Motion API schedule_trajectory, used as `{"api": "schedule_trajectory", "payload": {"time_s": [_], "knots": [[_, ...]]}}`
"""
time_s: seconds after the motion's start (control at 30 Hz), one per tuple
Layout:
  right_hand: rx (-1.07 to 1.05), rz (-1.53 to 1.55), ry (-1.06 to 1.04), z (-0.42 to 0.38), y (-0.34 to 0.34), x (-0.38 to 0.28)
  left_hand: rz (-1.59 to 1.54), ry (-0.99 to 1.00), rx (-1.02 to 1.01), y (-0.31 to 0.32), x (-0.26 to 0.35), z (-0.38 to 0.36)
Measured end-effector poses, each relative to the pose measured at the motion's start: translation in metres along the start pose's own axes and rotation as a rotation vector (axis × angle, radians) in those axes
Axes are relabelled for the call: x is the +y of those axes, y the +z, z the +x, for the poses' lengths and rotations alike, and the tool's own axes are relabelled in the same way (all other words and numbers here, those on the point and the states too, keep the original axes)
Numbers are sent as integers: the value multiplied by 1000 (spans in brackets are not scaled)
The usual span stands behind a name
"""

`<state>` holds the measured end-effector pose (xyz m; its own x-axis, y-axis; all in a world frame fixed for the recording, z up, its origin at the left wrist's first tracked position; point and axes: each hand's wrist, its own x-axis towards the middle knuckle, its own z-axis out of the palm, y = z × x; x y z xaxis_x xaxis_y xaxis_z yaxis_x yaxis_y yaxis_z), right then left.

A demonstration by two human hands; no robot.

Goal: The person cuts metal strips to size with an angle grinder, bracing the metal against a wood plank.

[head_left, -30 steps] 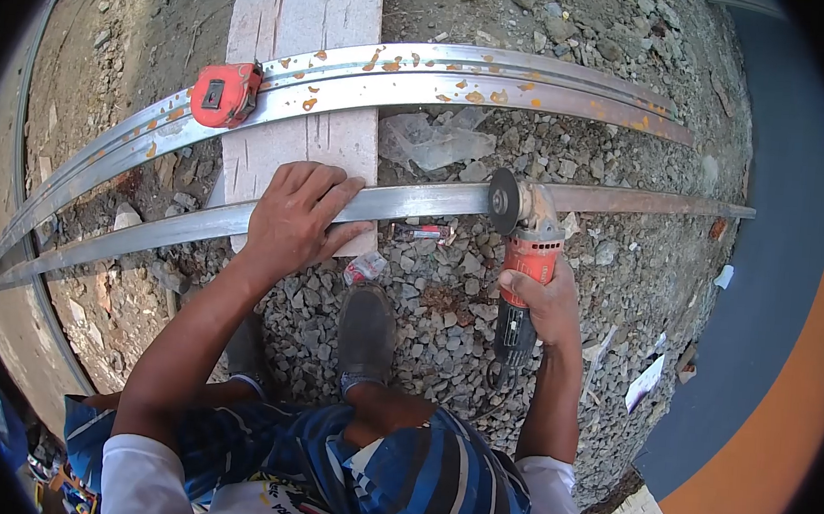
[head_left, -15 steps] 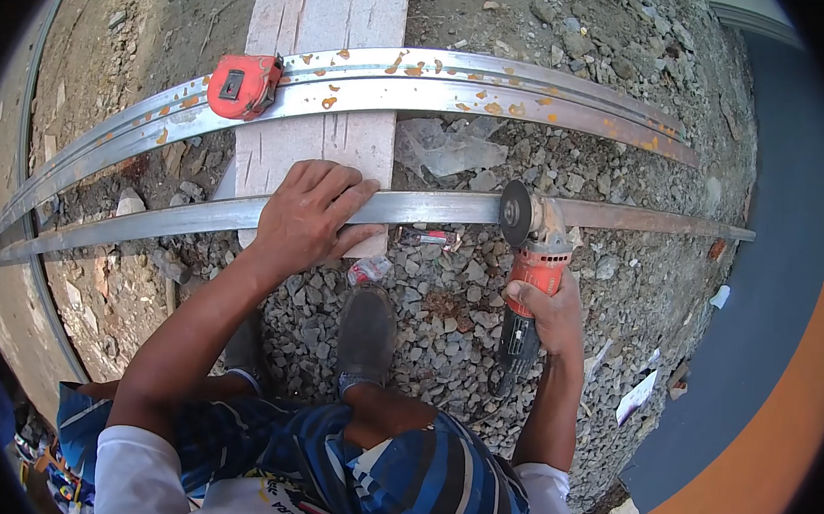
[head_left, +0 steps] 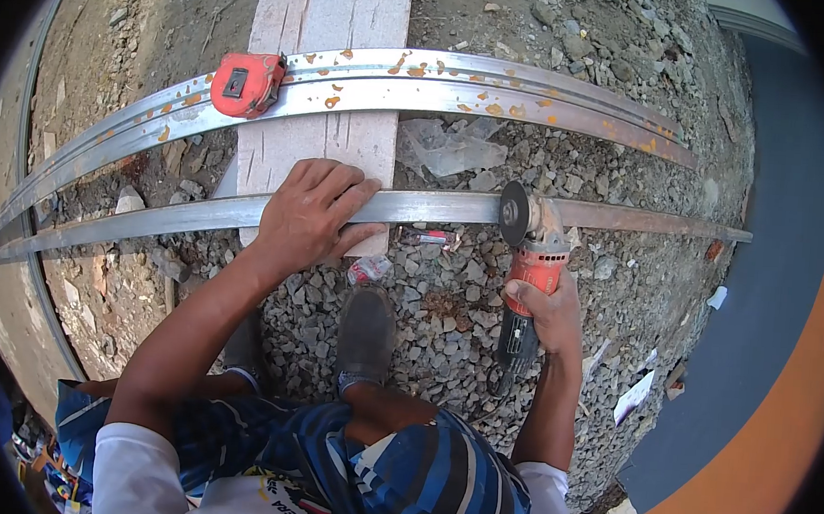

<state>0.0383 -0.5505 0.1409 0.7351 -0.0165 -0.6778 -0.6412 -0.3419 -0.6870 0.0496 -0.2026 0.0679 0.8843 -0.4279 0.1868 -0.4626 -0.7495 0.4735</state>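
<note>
My left hand [head_left: 312,210] is closed over a long narrow metal bar [head_left: 435,205], pressing it where it crosses a pale board [head_left: 338,23]. Its fingers lie beyond the bar and the thumb on the near side. In my right hand [head_left: 557,317] is a red and black angle grinder [head_left: 535,270], gripped round its body. The grinder's disc [head_left: 514,213] stands on edge, overlapping the bar to the right of the board. No sparks show. Farther off, a red tape measure [head_left: 248,85] rests on wider metal channels [head_left: 499,99] with rust-coloured spots.
Gravel [head_left: 444,345] covers the ground around my shoes [head_left: 367,330]. Clear plastic [head_left: 453,147] lies between the metal pieces, and a small red wrapper [head_left: 369,270] sits near my feet. A grey and orange surface [head_left: 710,373] runs along the right side.
Almost nothing differs; the view has shifted very slightly. Both hands keep their holds, and the grinder's disc stays at the same place on the bar.
</note>
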Motion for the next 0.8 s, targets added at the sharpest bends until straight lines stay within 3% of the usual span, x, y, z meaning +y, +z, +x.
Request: {"api": "schedule_trajectory", "payload": {"time_s": [0.8], "knots": [[-21,-9,63,-6,-5,3,-10,13,20,2,-2,-2]]}}
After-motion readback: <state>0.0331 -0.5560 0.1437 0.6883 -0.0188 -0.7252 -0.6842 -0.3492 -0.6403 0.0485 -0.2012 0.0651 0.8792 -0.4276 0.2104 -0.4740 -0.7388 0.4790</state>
